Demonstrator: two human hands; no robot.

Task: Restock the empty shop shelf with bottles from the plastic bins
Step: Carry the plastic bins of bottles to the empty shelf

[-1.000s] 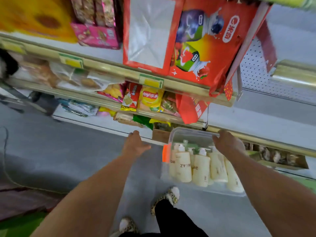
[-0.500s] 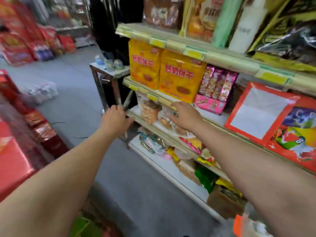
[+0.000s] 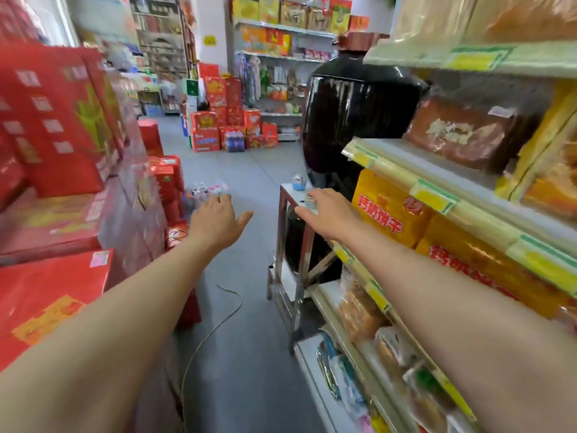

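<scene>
Both my arms stretch forward down a shop aisle. My left hand [image 3: 217, 220] hovers over the grey floor with fingers spread and nothing in it. My right hand [image 3: 327, 212] is held out in front of a small metal stand, fingers apart, also holding nothing. No plastic bin and no bottles from it are in view. The shelf unit [image 3: 437, 195] on my right is full of snack packets and yellow biscuit bags [image 3: 387, 210].
Stacks of red gift boxes [image 3: 53, 195] line the left side. A big black jar [image 3: 356, 110] stands on the metal stand [image 3: 288, 245] at the shelf's end. A thin cable [image 3: 215, 326] lies on the floor. More red cartons [image 3: 231, 129] and shelves fill the far end.
The view swung up and left from the bin of white bottles on the floor to the aisle ahead. Both hands left the bin and now reach forward with nothing in them.
</scene>
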